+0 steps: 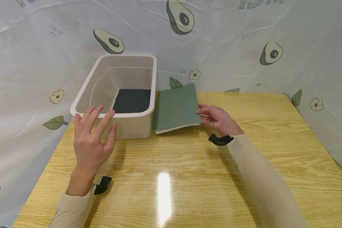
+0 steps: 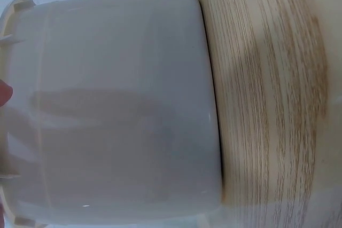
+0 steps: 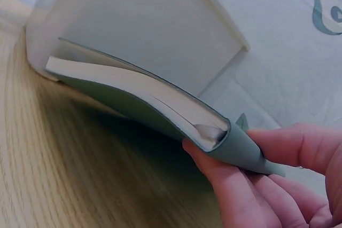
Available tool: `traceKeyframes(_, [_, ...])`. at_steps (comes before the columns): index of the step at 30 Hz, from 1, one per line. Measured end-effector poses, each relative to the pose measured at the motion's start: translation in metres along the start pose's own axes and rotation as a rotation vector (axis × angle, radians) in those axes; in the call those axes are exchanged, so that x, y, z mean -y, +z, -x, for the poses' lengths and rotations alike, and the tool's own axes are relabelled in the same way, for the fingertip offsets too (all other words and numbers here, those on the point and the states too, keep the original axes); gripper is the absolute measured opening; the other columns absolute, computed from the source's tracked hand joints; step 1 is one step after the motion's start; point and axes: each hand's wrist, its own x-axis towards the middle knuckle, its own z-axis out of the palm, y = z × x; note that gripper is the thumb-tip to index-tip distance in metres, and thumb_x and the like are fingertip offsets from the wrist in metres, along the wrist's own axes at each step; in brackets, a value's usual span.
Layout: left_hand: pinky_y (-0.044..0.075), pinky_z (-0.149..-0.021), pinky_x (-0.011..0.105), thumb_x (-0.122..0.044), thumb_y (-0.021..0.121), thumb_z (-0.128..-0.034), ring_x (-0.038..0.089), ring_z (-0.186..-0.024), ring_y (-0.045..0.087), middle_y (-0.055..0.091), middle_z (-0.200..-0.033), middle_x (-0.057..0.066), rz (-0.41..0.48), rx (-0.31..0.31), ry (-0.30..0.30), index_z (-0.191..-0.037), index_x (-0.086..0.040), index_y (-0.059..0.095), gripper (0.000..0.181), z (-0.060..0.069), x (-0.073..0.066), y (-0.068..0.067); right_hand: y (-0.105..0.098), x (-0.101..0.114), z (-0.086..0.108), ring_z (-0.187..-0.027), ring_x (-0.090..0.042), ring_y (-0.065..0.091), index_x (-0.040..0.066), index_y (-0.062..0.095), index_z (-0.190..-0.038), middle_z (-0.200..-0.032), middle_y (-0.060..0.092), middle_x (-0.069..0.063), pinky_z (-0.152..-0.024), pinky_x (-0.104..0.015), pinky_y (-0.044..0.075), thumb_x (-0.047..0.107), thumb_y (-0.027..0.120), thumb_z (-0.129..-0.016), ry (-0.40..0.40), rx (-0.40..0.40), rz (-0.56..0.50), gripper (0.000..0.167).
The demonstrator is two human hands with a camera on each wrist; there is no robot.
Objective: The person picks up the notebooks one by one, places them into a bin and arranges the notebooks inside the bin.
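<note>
In the head view my right hand [image 1: 216,118] holds a green soft-covered notebook [image 1: 177,107] by its spine side, just right of the bin. The right wrist view shows the thumb above the spine [image 3: 235,145] and the fingers beneath. The notebook's far side is tilted up off the table, and its page edges [image 3: 123,73] show between the covers. My left hand [image 1: 92,145] is spread at the front rim of the beige plastic bin [image 1: 131,126], its fingers fairly straight. Whether they press on the rim I cannot tell. A dark flat rectangle [image 1: 132,100] lies on the bin's floor.
The bin stands at the back left of the wooden table [image 1: 193,177], close to a hanging cloth [image 1: 222,47] printed with avocados, which rises behind the table. A bright reflection crosses the front of the tabletop.
</note>
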Motion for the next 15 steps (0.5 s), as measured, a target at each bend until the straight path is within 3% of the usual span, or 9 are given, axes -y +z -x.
traceKeyframes(15, [0.024,-0.128,0.069,-0.017,0.070,-0.0918,0.044,-0.142,0.055,0.066,-0.146,0.019,0.003,0.005,-0.005,-0.135,-0.015,0.073,0.044,0.001,0.000,0.000,-0.003,0.017,0.014,-0.082,-0.021,0.082,0.018,0.033,-0.168,-0.103,0.079,-0.007,-0.074,-0.031,0.065,-0.006,0.053,-0.104,-0.033,0.046,-0.073,0.071])
